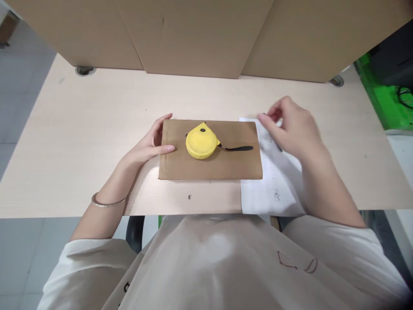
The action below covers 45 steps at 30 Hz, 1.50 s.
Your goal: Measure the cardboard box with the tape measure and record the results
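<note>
A flat brown cardboard box (180,168) lies on the table in front of me. On top of it rests a small round yellow case (201,144) with a dark oval spot, pointed corners and a short black strap (240,148) stretching to the right. My left hand (156,140) grips the box's left end, thumb on the top face and fingers at the far corner. Right of the box, my right hand (290,125) hovers over a sheet of paper (271,189), fingers pinched. A thin dark pen-like thing shows at both sides of those fingers; most of it is hidden.
Tall cardboard panels (193,38) stand along the back of the pale wooden table (106,99). Cable holes (85,71) are near both back corners. A small dark mark (189,197) is near the front edge. Beyond the right edge is a green surface (368,86) with dark equipment.
</note>
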Available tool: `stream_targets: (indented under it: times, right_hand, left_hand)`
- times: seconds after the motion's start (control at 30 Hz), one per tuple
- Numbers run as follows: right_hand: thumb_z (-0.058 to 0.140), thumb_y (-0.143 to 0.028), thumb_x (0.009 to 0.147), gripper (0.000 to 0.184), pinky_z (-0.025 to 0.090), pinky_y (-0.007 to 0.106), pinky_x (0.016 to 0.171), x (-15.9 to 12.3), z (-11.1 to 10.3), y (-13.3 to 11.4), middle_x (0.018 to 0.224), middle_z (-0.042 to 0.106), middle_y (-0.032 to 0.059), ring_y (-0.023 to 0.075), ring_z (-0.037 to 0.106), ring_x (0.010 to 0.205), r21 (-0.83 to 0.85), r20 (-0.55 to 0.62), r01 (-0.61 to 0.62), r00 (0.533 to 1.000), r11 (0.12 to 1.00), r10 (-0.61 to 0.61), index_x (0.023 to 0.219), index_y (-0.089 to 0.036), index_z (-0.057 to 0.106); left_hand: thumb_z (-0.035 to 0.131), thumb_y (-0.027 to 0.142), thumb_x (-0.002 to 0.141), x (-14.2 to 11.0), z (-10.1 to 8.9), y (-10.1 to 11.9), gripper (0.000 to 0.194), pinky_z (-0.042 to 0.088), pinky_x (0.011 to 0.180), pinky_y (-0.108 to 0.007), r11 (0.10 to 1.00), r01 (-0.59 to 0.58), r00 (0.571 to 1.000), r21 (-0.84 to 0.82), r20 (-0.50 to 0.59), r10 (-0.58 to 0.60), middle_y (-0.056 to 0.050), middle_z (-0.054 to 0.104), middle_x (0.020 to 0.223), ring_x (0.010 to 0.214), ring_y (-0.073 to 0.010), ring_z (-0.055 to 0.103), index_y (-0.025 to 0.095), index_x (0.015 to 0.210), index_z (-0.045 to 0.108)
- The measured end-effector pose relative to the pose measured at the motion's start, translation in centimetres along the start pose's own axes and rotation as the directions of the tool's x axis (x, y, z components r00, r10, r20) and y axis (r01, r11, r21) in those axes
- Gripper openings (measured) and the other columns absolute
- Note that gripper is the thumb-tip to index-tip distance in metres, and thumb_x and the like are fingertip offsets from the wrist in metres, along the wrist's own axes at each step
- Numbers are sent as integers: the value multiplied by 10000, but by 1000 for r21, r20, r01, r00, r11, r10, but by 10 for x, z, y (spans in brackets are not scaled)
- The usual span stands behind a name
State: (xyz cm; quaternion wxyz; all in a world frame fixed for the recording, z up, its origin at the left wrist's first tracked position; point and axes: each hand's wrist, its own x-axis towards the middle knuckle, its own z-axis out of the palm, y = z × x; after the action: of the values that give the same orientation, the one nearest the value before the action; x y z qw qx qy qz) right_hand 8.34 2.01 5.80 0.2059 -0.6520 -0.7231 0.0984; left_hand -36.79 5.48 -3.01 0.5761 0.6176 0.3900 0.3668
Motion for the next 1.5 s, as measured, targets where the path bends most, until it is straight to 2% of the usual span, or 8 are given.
stream_targets:
  times: [0.1,0.23,0.53,0.77,0.93,1.03,1.33,1.5]
  right_hand:
    - [610,-723,1201,520,591,598,878,-2,-13,45,766,659,132,409,738,858,-393,113,-329,909,859,401,928,-282,657]
    - [475,-640,1236,526,545,495,822,-17,-8,69,873,750,172,412,761,903,-504,372,-324,755,800,540,973,-248,707]
    - [413,-446,1246,460,536,507,861,-34,21,63,993,829,217,450,786,987,-363,390,-160,869,918,306,1048,-234,769]
    - [544,-705,1225,582,514,458,764,-33,20,82,763,664,105,318,637,750,32,345,-258,910,966,231,816,-293,572]
    - [472,-1081,1064,806,508,423,640,-40,46,91,639,362,0,245,518,586,588,77,-278,954,760,289,799,-322,414]
    - [524,-1175,956,876,481,413,582,-40,67,83,629,282,-25,220,415,547,698,-1,-215,954,684,301,755,-333,387]
    - [709,-1184,890,901,425,349,517,-33,81,76,654,352,-34,174,394,544,804,-6,-134,972,579,234,805,-308,516]
    - [1001,-880,890,717,369,305,482,-27,59,96,688,605,-5,140,436,537,776,140,-230,971,588,195,881,-294,587]
  left_hand:
    - [1143,697,784,0,-3,0,1223,573,1447,-627,998,-7,999,64,38,5,-158,602,1880,1772,-525,571,369,1821,584]
    - [1074,766,843,0,-5,-2,1249,575,1445,-687,985,-25,998,168,54,16,-172,578,1901,1770,-544,572,369,1881,504]
    - [1015,730,921,-2,2,-13,1172,626,1392,-676,989,-29,999,147,-32,34,-155,617,1876,1725,-512,622,396,1904,471]
    - [972,763,970,-5,7,-10,1122,605,1397,-715,983,-17,996,183,-77,32,-160,560,1927,1737,-517,601,401,1900,459]
    - [877,868,998,-3,5,-18,1179,599,1385,-744,971,-31,998,236,-49,44,-176,524,1946,1721,-533,620,420,1948,341]
    - [858,909,987,-1,3,-24,1204,587,1387,-759,966,-47,997,256,-49,62,-175,541,1927,1710,-539,630,427,1950,320]
    - [868,900,974,2,-1,-28,1182,611,1362,-745,968,-59,996,244,-50,73,-169,576,1877,1658,-529,669,430,1926,349]
    - [886,883,964,3,-3,-24,1137,625,1354,-731,960,-81,993,269,-64,102,-173,588,1845,1633,-517,674,404,1885,424]
